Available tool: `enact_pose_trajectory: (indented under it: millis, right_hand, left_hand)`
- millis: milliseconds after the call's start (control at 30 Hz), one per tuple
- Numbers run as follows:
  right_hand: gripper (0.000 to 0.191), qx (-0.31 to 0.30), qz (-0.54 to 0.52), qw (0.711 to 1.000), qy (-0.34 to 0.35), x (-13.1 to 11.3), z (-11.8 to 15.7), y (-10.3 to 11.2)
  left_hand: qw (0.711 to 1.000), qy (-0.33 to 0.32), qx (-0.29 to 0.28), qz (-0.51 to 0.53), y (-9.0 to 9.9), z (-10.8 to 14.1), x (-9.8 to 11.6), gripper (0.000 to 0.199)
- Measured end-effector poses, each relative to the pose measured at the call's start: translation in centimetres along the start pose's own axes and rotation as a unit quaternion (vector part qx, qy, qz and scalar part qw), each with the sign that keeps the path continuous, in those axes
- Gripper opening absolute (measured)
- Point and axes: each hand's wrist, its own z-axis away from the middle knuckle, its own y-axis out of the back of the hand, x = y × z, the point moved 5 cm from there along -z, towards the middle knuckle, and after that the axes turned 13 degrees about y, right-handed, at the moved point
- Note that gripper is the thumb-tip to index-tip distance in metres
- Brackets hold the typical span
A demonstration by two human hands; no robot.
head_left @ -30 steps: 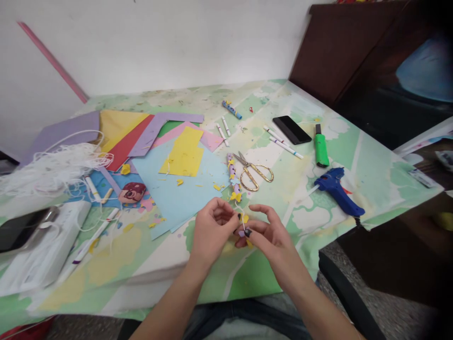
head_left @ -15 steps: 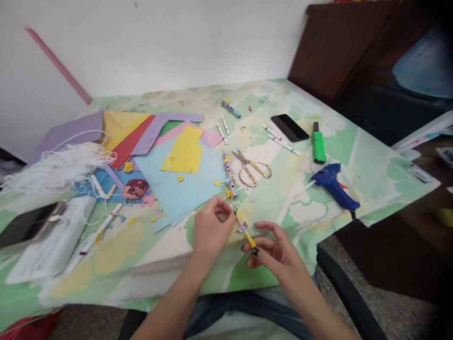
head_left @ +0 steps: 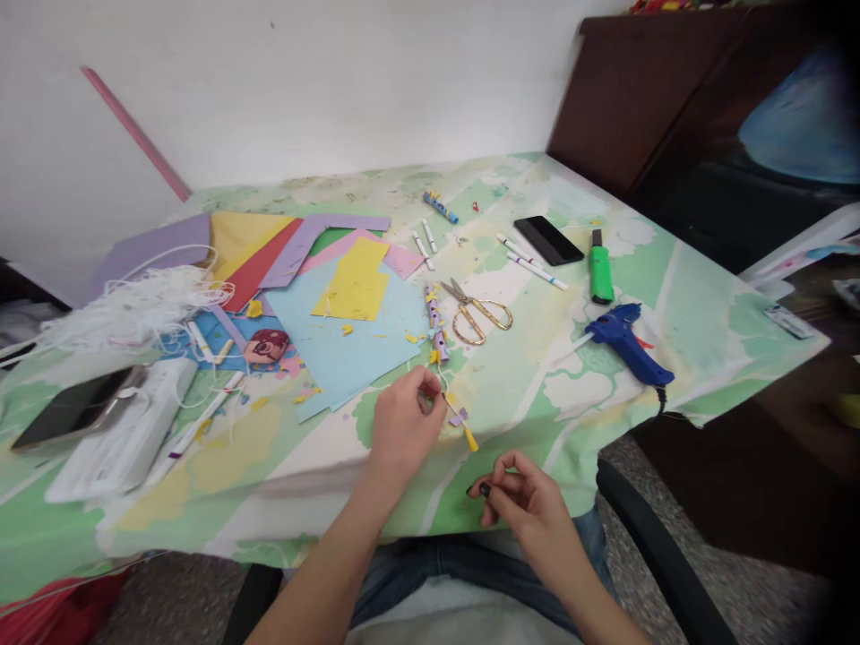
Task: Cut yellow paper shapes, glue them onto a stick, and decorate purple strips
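Left hand (head_left: 408, 417) leans over the tabletop, thumb and forefinger drawn together, apparently pinching the white cord (head_left: 444, 382); right hand (head_left: 528, 503) hangs nearer the lap, loosely curled with nothing visible in it, and I cannot tell whether its thumb meets a fingertip. Beneath spreads the green-and-white tablecloth (head_left: 296, 466), rumpled toward its near edge, where a tug could shift everything on it. Pale blue paper (head_left: 363, 358) lies beyond the left hand, scattered with offcuts. Over to the right, the blue glue gun (head_left: 628, 345) rests close to the table's edge, its cable dropping over; a knee or chair catching that cable might drag it down. Gold-handled scissors (head_left: 474, 313) lie with parted blades just beside the purple tube (head_left: 435, 324), which sits beyond the left fingertips, the cord seeming to leave its near end. Smaller again is the yellow cone (head_left: 471, 440) at the cord's other end, apart from the right hand; a hard pull could free it if weakly fastened. Smallest, the lilac scrap (head_left: 459, 417) by the cord could crease under a careless grip.
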Motion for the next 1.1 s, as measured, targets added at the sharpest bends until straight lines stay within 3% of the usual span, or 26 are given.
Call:
enact_pose_trajectory:
  millis: [133, 233, 400, 500, 567, 633, 700, 767, 833, 933, 1100]
  right_hand:
    - [0.014, -0.076, 0.102, 0.990, -0.060, 3.3, 1.0, -0.1]
    - [0.020, -0.117, 0.217, 0.961, -0.123, 5.4, 1.7, 0.7]
    - [0.026, -0.181, 0.462, 0.861, -0.117, 5.3, 2.3, 3.3]
    - [0.025, -0.248, 0.542, 0.790, -0.142, 4.3, 3.2, 4.8]
    - [0.028, -0.276, 0.564, 0.764, -0.145, 3.0, 3.8, 5.3]
    - [0.032, -0.291, 0.549, 0.774, -0.118, 1.2, 3.9, 4.9]
    - [0.023, -0.284, 0.511, 0.810, -0.051, -1.2, 3.4, 3.8]
    - [0.016, -0.227, 0.477, 0.848, 0.040, -3.7, 2.3, 2.5]
    - [0.023, -0.159, 0.442, 0.878, 0.098, -5.5, 1.1, 1.3]
    - [0.023, -0.099, 0.410, 0.897, 0.130, -6.0, -0.7, -0.1]
    - [0.019, -0.112, 0.401, 0.895, 0.158, -5.2, -2.6, -1.8]
  left_hand:
    - [0.999, 0.017, 0.016, 0.032, -0.1, 0.1, -0.1, 0.011]
    - [0.996, 0.043, 0.035, 0.064, -0.1, 0.1, -0.4, 0.011]
    - [0.991, 0.069, 0.047, 0.103, -0.2, 0.1, -0.8, 0.013]
    - [0.991, 0.069, 0.055, 0.103, -0.1, 0.1, -0.8, 0.016]
    - [0.991, 0.069, 0.056, 0.103, 0.0, 0.1, -0.8, 0.018]
    - [0.990, 0.077, 0.049, 0.107, 0.0, 0.2, -0.8, 0.019]
    - [0.990, 0.084, 0.035, 0.106, 0.1, 0.3, -0.9, 0.018]
    - [0.992, 0.080, 0.018, 0.094, 0.1, 0.4, -0.8, 0.016]
    - [0.994, 0.073, 0.005, 0.085, 0.2, 0.3, -0.8, 0.014]
    - [0.994, 0.065, -0.012, 0.091, 0.6, 0.1, -0.9, 0.011]
    - [0.992, 0.068, -0.038, 0.101, 1.7, 0.6, -1.7, 0.004]
